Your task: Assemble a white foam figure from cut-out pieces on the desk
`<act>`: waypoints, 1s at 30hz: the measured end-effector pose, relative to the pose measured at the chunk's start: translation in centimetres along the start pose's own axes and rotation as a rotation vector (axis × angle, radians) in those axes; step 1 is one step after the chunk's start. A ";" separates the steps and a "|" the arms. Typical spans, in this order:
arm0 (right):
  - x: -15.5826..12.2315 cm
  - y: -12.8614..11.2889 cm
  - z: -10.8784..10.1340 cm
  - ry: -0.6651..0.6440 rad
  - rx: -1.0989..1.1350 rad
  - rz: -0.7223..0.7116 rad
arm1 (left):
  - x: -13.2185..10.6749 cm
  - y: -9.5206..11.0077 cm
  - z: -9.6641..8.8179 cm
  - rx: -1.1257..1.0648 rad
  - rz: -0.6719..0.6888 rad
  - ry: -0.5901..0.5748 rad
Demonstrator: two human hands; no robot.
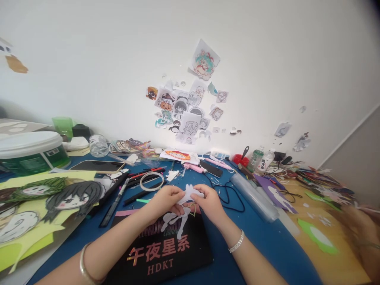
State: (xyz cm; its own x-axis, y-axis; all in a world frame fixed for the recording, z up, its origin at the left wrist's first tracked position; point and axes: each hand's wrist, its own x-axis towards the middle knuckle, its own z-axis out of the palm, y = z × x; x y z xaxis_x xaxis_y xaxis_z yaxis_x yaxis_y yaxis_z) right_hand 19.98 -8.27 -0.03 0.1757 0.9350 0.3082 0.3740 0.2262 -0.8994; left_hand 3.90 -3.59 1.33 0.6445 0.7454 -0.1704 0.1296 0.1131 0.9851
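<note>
Between both hands is a small white paper cutout (190,192) with two rounded points at its top, like ears. My left hand (170,201) pinches its left side between thumb and fingers. On the right, my right hand (208,201) grips the other side, thumb on the front. Just below hang or lie more white cutout pieces (179,222), with a thin yellow-green strand beside them; whether they join the held piece I cannot tell. Under the hands lies a black board (166,253) with red Chinese lettering and "HDKT".
Colored cutout figures (71,200) lie on yellow paper at left, near a white-lidded tub (32,148). A tape roll (152,181), pens (114,202), pink glue guns (194,168) and a clear plastic roll (253,197) surround the board. Another person's hand (353,225) is blurred at far right.
</note>
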 end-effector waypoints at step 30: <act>0.4 0.1 -0.3 0.025 0.137 0.050 | 0.4 0.1 -0.7 0.068 0.003 0.097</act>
State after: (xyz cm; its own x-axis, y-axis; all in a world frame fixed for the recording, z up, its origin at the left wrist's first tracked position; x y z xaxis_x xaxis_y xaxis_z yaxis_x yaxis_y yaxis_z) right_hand 20.39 -7.96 0.07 0.2139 0.9393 0.2682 0.2364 0.2166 -0.9472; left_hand 3.66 -2.85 1.41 0.5698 0.8059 -0.1607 0.1806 0.0679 0.9812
